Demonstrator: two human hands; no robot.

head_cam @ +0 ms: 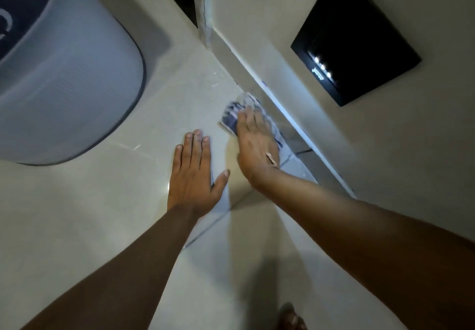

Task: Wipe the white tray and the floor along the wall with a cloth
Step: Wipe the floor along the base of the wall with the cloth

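Observation:
A blue-and-white cloth lies flat on the pale tiled floor, close to the skirting of the wall. My right hand presses down on the cloth with its fingers spread over it, covering most of it. My left hand rests palm down on the bare tile just left of the cloth, fingers together and thumb out, holding nothing. No white tray is clearly in view.
A large white rounded appliance with a dark top stands on the floor at the left. A black panel with small lights is set into the wall at the right. A door frame post meets the wall's corner. Toes show at the bottom.

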